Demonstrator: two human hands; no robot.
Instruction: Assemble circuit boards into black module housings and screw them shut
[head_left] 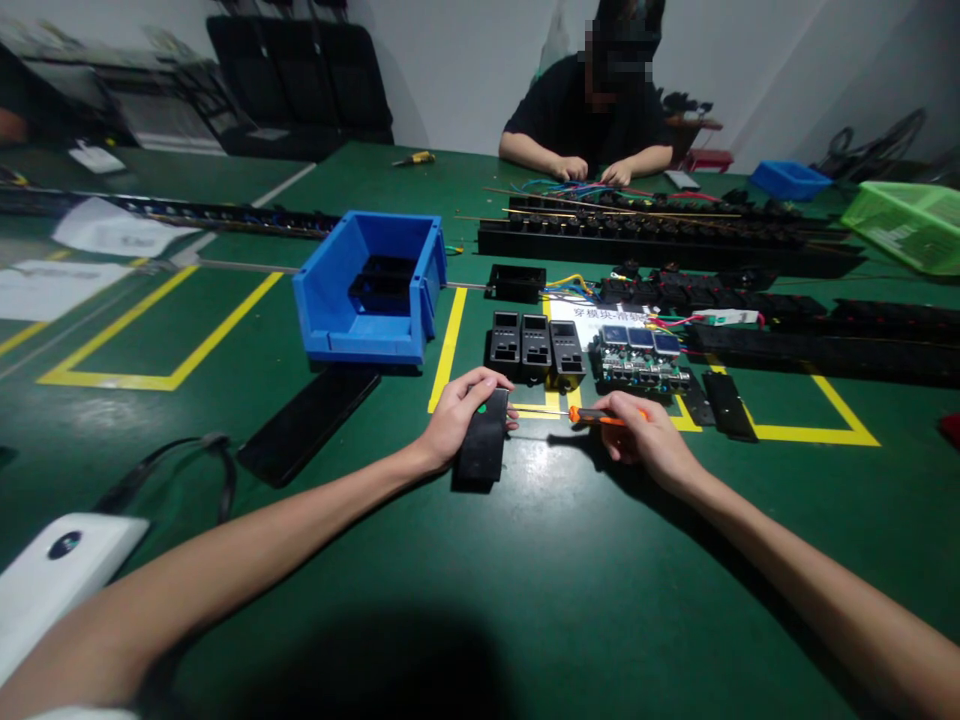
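My left hand (459, 415) is closed around a black plastic housing (482, 450), which is tilted over the green table. In my right hand (643, 436) is a screwdriver (592, 415) with an orange and black handle. Its thin shaft points left at the housing's upper side, close to my left fingertips; whether the tip touches is too small to tell. Just beyond my hands, three black housings (535, 345) stand side by side. To their right lie green circuit boards (637, 360) with small screens. Flat black pieces (729, 406) rest farther right.
A blue bin (367, 345) holding black housings stands left of centre, with a black phone (307, 425) before it. A white device (64, 570) with a cable lies at lower left. Black rails (645, 240) and wires stretch across the back, where a co-worker (585, 130) handles wires.
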